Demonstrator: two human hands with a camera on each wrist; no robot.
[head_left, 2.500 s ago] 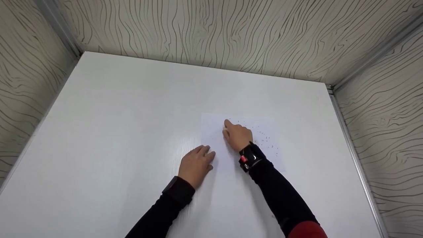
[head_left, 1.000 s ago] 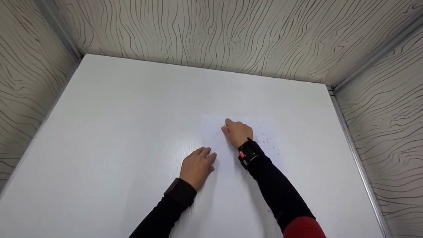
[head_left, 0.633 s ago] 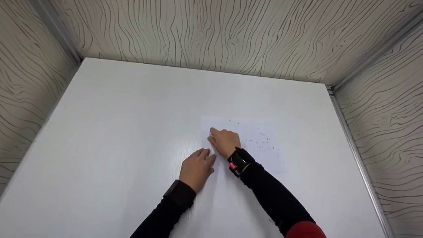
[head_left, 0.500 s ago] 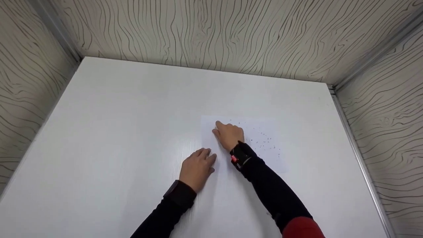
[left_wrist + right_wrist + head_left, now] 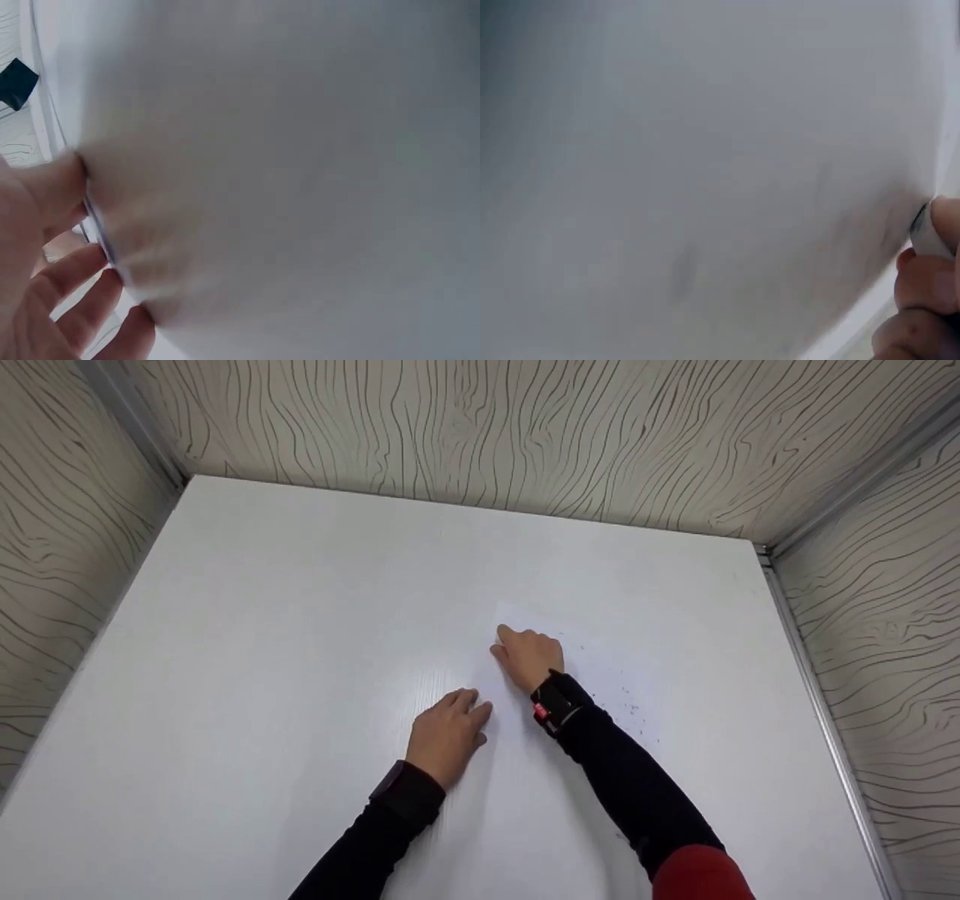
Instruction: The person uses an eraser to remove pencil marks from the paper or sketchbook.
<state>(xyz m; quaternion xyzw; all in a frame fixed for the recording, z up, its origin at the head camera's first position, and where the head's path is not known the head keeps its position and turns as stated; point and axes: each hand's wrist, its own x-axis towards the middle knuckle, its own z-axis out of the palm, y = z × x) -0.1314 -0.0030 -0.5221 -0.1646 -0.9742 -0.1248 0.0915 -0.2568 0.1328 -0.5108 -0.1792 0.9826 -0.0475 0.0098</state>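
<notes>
A white sheet of paper lies on the white table, with small dark crumbs scattered over its right part. My right hand pinches a small white eraser between thumb and curled fingers, close to the sheet's upper left corner. The eraser's tip is smudged dark and meets the paper in the right wrist view; in the head view the hand hides it. Lower and to the left, my left hand rests with spread, relaxed fingers at the sheet's left edge.
The white table runs back to a wood-patterned wall. Similar panels rise at the left and right, with metal strips along the corners. A dark square shows at the left of the left wrist view.
My right hand strokes back and forth over the paper's upper left part with the eraser. The sheet has turned clockwise and its upper left corner has shifted right. My left hand stays nearly still.
</notes>
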